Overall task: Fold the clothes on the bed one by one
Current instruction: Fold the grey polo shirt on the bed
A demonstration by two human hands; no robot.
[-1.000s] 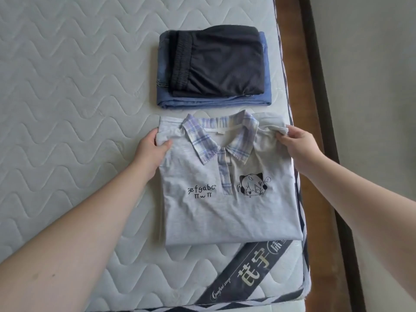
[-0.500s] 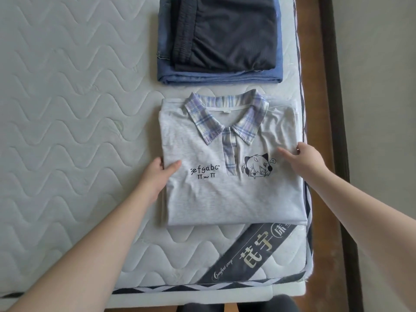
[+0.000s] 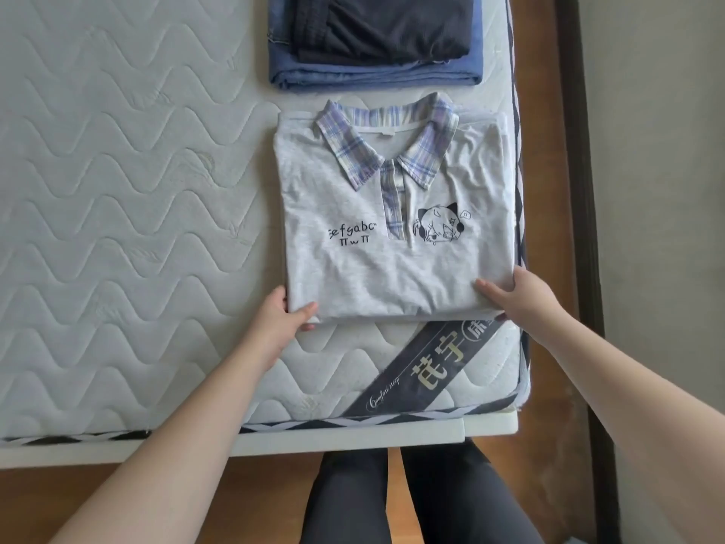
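Gripping the near edge of one folded grey shirt [image 3: 392,245], the left hand [image 3: 280,320] pinches its left corner and the right hand [image 3: 518,294] pinches its right corner, thumbs on top. Past both hands, beyond the shirt, two more folded clothes lie stacked: dark shorts [image 3: 384,27] on blue jeans [image 3: 372,74].

My shirt [image 3: 392,265] is pale grey, its collar [image 3: 423,155] blue plaid; the jeans [image 3: 376,74] blue, the shorts [image 3: 384,29] black, the mattress [image 3: 117,190] white.
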